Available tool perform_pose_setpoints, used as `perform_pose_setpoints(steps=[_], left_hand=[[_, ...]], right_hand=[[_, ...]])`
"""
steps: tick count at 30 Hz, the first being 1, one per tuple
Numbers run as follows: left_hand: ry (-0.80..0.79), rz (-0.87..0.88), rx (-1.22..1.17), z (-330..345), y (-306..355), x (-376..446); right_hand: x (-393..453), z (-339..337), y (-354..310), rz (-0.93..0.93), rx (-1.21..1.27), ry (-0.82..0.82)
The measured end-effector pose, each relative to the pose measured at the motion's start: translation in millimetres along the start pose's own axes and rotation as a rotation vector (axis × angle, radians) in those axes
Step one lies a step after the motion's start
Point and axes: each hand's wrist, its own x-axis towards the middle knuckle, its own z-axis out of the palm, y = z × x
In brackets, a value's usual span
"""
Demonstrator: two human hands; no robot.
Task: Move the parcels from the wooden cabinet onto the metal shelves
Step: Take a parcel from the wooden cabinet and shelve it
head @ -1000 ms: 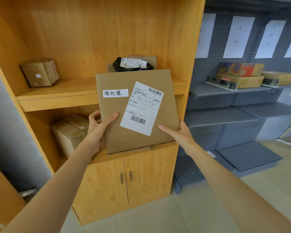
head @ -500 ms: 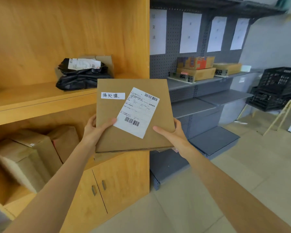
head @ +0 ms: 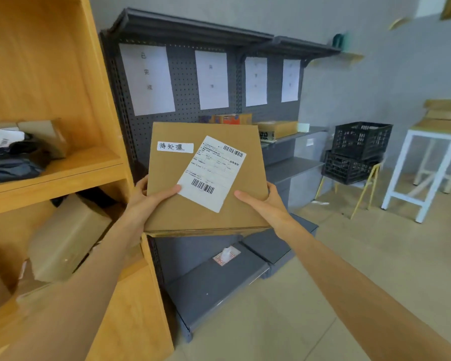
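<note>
Brown parcel (head: 206, 178), white barcoded label (head: 212, 173); grey perforated metal shelves (head: 294, 168).

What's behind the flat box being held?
Behind the flat box, gripped by the left hand and right hand, stand the metal shelves. Parcels on the upper shelf peek over its top edge; the rest of that shelf is covered.

Two black plastic crates (head: 359, 149), stacked, sit on a yellow-legged stand (head: 365, 188) by the grey wall. Just right of them: white-framed table (head: 422, 168) with tan cardboard pieces (head: 445, 114) on top. Four white paper sheets (head: 147, 79) hang on the pegboard. Beige tiled floor (head: 349, 256).
</note>
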Motion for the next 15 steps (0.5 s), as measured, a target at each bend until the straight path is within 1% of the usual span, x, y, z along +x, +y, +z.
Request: perform_pose_setpoints(steps=[3,7,15], left_hand=[[-0.024,0.013,-0.03,63,6,15],[-0.074,-0.003,-0.041,138,13,39],[-0.164,0.014,0.005,272,13,110]], right_hand=[[31,-58,-2,-0.012,-0.037,0.04],[67,-122,1,-0.004,-0.027,0.079],[148,-225,24,-0.008,0.03,0.19]])
